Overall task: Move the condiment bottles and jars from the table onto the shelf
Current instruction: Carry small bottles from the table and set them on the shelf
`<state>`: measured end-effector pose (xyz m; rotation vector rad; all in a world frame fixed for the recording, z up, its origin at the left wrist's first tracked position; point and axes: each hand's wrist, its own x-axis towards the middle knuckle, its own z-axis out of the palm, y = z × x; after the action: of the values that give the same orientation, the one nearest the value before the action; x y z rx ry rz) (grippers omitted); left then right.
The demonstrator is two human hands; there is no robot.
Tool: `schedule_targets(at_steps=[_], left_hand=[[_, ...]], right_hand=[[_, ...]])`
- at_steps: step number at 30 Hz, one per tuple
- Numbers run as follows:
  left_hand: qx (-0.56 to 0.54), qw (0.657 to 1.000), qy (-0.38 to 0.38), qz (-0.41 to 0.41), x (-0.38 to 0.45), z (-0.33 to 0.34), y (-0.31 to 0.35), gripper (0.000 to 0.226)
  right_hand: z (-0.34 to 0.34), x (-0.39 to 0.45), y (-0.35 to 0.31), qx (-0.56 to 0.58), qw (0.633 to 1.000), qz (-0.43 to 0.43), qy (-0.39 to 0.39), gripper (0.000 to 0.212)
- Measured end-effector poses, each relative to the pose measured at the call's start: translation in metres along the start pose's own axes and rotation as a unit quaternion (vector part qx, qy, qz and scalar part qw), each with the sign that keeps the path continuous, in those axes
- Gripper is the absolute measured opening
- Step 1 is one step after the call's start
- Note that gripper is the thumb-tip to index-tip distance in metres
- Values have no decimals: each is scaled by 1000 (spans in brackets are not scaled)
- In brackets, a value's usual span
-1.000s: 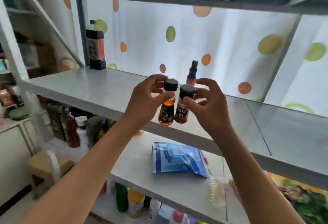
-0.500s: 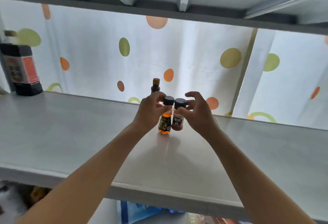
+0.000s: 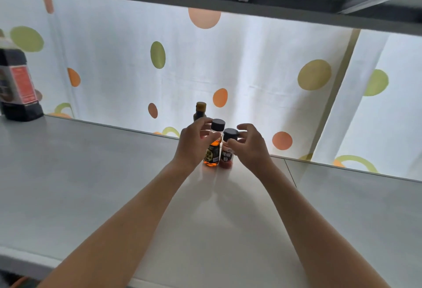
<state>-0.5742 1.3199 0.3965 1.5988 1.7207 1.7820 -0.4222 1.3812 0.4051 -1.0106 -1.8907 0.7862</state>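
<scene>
The shelf (image 3: 91, 185) fills the lower two thirds of the frame, a pale grey board running from the left edge to the right, with a seam right of centre. Behind it hangs a white curtain (image 3: 251, 59) with orange and green dots, backlit, which is why the small bottles glow.

At the far left edge stands a large dark bottle (image 3: 18, 86) with a red label, well apart from the rest; it seems parked at the back corner where a tall thing is out of the way.

Just above the centre of the frame both forearms reach in to the back of the shelf. The left hand (image 3: 194, 146) is curled round the amber oil bottle (image 3: 213, 150), thumb and fingers on its neck below the black cap. The right hand (image 3: 250, 148) pinches the chili powder jar (image 3: 227, 155) at its black cap. Both containers are upright, touching or nearly so, and appear to sit on the shelf board, though contact is hard to confirm. Gripping high probably lets the bases be set down flat and close together.

Directly behind them, partly hidden by the left hand, is a small dark bottle (image 3: 200, 109) with a tan cap, so the pair looks to be lined up in front of it. Letting go seems to be the remaining step for these two.
</scene>
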Motion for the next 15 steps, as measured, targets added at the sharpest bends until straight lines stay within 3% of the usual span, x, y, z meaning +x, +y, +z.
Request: schedule_targets(at_steps=[3,7,15], left_hand=[[-20,1000,13,-7,-1,3,-7,38],[23,999,-29,-21,-7,4,-16,52],[144,985,-55,-82,-24,4,-25,35]], right_hand=[[1,6,3,-16,1000,-6,-4,50],[-2,10,7,-3,1000,16,-17,41],[4,-6,35,-38,996,32,-69,31]])
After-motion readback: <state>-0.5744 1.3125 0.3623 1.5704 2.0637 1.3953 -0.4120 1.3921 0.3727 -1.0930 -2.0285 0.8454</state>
